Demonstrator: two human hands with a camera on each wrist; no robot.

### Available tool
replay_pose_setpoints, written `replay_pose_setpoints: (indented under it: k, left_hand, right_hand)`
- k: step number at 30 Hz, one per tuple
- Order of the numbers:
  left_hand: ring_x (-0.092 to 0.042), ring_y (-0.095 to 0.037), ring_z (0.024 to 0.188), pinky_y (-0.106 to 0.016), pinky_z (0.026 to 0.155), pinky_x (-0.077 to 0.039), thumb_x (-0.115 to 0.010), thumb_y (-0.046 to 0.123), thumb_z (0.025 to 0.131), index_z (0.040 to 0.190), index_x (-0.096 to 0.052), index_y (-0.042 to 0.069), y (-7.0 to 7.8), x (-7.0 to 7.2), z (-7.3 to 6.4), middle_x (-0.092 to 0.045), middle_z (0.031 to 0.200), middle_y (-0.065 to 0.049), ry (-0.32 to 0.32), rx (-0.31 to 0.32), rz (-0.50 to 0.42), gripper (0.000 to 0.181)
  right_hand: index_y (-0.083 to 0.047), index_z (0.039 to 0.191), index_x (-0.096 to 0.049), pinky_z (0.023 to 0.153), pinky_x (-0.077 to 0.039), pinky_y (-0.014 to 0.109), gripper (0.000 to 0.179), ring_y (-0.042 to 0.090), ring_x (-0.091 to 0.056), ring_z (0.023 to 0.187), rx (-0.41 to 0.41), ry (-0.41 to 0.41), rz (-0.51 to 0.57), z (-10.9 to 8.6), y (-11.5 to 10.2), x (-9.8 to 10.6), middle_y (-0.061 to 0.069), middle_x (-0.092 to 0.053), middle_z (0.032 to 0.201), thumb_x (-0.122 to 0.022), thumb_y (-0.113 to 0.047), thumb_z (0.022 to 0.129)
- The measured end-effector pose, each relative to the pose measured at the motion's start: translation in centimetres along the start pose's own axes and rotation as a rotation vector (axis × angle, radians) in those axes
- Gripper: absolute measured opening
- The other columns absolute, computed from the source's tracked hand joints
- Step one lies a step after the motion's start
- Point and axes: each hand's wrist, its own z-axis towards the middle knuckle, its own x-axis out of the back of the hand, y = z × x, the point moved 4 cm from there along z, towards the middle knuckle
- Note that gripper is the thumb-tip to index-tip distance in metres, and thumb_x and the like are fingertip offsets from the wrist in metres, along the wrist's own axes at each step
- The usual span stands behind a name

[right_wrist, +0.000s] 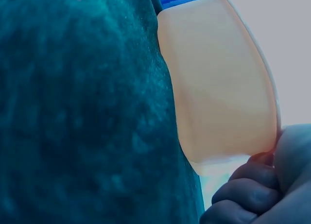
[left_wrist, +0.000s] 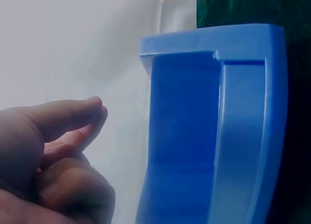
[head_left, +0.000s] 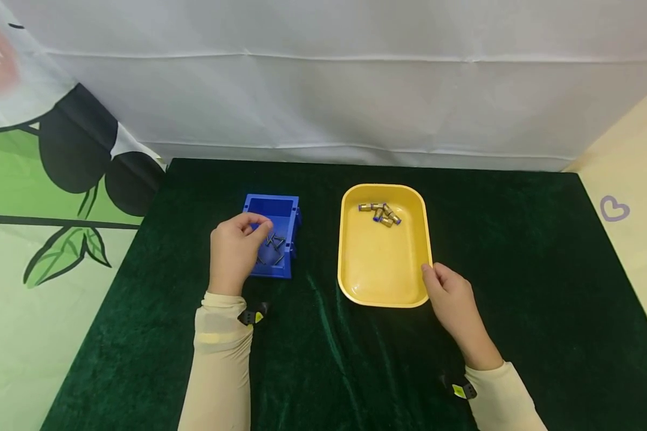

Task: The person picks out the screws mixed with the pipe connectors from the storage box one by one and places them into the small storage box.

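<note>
My left hand (head_left: pixel 234 248) is over the left side of a small blue plastic bin (head_left: pixel 271 270). Its thumb and index fingertips (left_wrist: pixel 93 103) meet, and nothing shows between them. Several thin dark screws (head_left: pixel 275 242) lie loose on the bin's floor; the hand covers part of the bin. To the right sits a shallow yellow tray (head_left: pixel 383 263) with several brass fittings with blue ends (head_left: pixel 386 221) near its far end. My right hand (head_left: pixel 455 299) pinches the tray's near right rim between thumb and curled fingers, also seen against the tray wall (right_wrist: pixel 218 83) in the right wrist view.
Dark green velvet cloth (head_left: pixel 323 359) covers the table, with a strip of it between bin and tray. A white fabric backdrop (head_left: pixel 323 102) hangs behind the far edge. Printed panels (head_left: pixel 48 329) stand on both sides.
</note>
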Motion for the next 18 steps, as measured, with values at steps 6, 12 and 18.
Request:
replay_pose_setpoints:
  k: [6, 12, 18]
  left_hand:
    - [-0.043, -0.021, 0.05, -0.027, 0.041, -0.033, -0.063, 0.036, 0.098, 0.102, -0.073, 0.018, 0.2, -0.3, -0.3, -0.045, 0.061, -0.007, -0.008, -0.023, -0.009, 0.021]
    - [-0.041, -0.019, 0.048, -0.026, 0.04, -0.031, -0.064, 0.035, 0.097, 0.101, -0.073, 0.019, 0.5, -0.8, -0.3, -0.044, 0.06, -0.005, -0.005, -0.04, -0.014, 0.019]
    - [-0.042, -0.021, 0.049, -0.026, 0.04, -0.031, -0.064, 0.033, 0.097, 0.098, -0.073, 0.019, 0.9, -1.5, -0.8, -0.045, 0.059, -0.006, 0.0, -0.076, 0.013, 0.017]
  right_hand:
    - [-0.009, 0.101, -0.065, 0.05, -0.044, 0.028, 0.052, 0.027, -0.054, 0.056, -0.001, -0.045, -0.024, 0.2, 0.0, 0.5, 0.009, -0.062, 0.078, -0.04, -0.054, 0.103]
    - [-0.01, 0.105, -0.066, 0.051, -0.044, 0.028, 0.052, 0.027, -0.055, 0.057, -0.018, -0.11, -0.043, 0.3, -0.2, 0.9, 0.009, -0.062, 0.079, -0.04, -0.054, 0.103]
    - [-0.007, 0.097, -0.063, 0.049, -0.041, 0.028, 0.053, 0.026, -0.051, 0.056, -0.02, -0.092, -0.091, 0.2, -0.4, 1.5, 0.011, -0.056, 0.073, -0.04, -0.055, 0.102]
